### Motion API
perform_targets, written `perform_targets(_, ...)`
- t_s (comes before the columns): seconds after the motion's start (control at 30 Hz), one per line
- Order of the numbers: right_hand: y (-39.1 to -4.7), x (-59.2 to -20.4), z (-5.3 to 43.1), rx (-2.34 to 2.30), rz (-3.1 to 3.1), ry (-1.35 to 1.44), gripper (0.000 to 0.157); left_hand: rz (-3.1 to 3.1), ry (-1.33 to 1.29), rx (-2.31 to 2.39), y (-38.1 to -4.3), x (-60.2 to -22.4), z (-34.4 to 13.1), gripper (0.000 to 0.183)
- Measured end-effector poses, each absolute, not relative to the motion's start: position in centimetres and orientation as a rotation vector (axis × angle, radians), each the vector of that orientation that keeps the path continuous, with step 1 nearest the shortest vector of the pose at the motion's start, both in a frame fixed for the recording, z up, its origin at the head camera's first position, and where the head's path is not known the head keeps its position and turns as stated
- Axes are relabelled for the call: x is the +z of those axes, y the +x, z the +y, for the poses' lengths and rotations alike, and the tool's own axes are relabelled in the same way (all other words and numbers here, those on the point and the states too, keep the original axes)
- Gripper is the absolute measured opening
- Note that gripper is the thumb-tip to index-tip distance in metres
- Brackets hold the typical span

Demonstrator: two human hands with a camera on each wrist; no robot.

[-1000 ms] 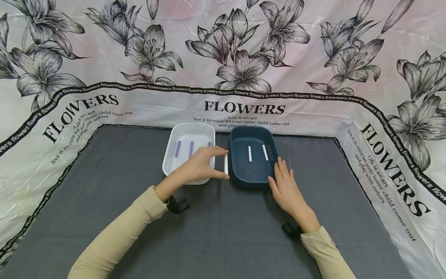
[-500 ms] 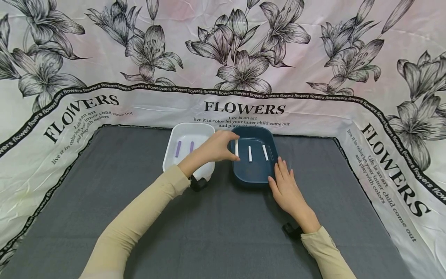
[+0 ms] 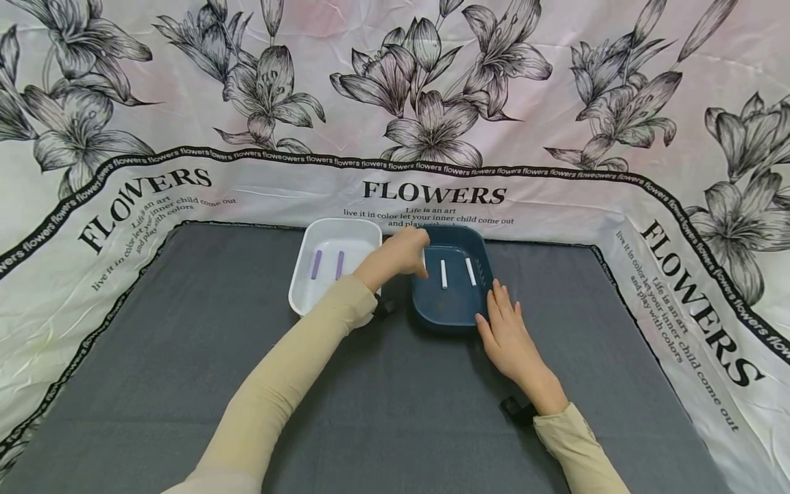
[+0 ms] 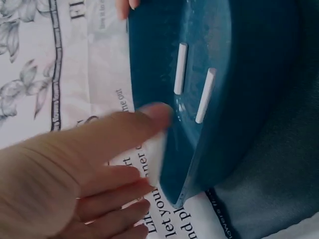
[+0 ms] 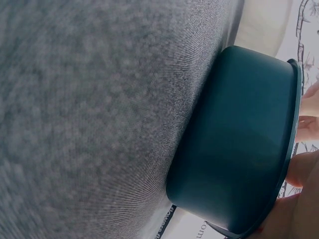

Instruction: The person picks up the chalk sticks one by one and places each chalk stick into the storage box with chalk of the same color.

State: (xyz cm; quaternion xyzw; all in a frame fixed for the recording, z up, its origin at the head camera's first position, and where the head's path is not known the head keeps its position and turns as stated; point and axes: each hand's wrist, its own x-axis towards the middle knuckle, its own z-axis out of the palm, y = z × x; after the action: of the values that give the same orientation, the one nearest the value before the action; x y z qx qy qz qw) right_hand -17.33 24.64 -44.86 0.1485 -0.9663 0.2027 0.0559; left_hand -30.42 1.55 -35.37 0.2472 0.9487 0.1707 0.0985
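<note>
My left hand pinches a white chalk stick between thumb and fingertips, over the left side of the dark blue bin. Two more white chalk sticks, a left one and a right one, lie apart on the bin's floor. Straight fingers of my right hand rest along the bin's right wall and rim. Left of the blue bin stands a white bin, in which two purple chalk sticks show. The left forearm and hand cover the white bin's right part.
A grey cloth lies under both bins, which stand side by side with a narrow gap. Behind them runs a white border printed with lettering and black flowers. A black strap circles the right wrist.
My left hand has carried the white chalk stick rightward and up from the gap between the bins to above the blue bin's left side. The right hand has stayed put.
</note>
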Motion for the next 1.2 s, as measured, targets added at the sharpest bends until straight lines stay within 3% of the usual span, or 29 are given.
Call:
perform_targets(0.2,-17.3,-44.9,24.7,0.618,-2.935,0.447,0.062,2.835,0.697,0.367,-31.2,-36.1,3.2,0.051)
perform_targets(0.4,-17.3,-44.9,24.6,0.629,-2.932,0.453,0.062,2.889,0.69,0.208,-31.1,-36.7,4.5,0.056)
perform_targets(0.63,-17.3,-45.0,24.6,0.627,-2.936,0.457,0.062,2.933,0.619,0.076,-31.0,-37.7,5.2,0.036)
perform_targets(1.2,-17.3,-44.9,24.6,0.622,-2.924,0.458,0.062,2.857,0.561,-0.209,-31.2,-37.9,6.4,0.041)
